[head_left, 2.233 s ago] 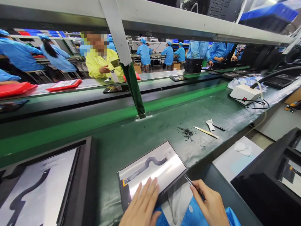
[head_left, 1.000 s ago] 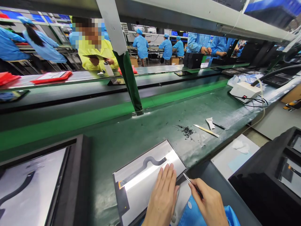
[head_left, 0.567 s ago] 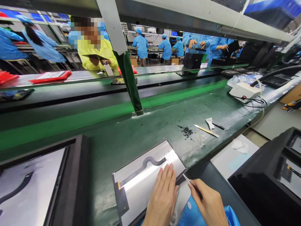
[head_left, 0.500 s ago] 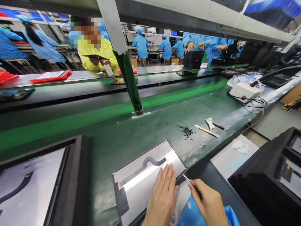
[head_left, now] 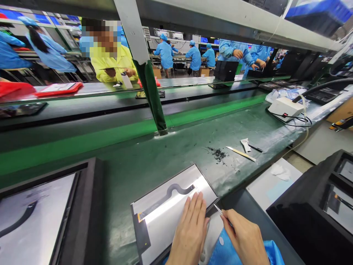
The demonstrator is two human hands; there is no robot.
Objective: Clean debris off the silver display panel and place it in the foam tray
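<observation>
A silver display panel (head_left: 162, 200) with a dark curved flex cable lies on the green bench in front of me. My left hand (head_left: 190, 232) rests flat on the panel's near right part, fingers stretched out together. My right hand (head_left: 242, 237) is closed in a pinch on thin metal tweezers (head_left: 220, 211), whose tip sits at the panel's right edge, close to my left fingertips.
A black tray (head_left: 88, 206) holding another panel stands at the left. Black trays (head_left: 317, 206) stand at the right. A flat stick (head_left: 241, 154), dark debris (head_left: 219, 154) and a white box with cables (head_left: 284, 108) lie farther on the bench. People in blue and yellow work behind the conveyor (head_left: 110, 110).
My left hand slid right across the panel toward the tweezers and has stayed there. The right hand with the tweezers has hardly moved. A dark item on the conveyor has drifted right.
</observation>
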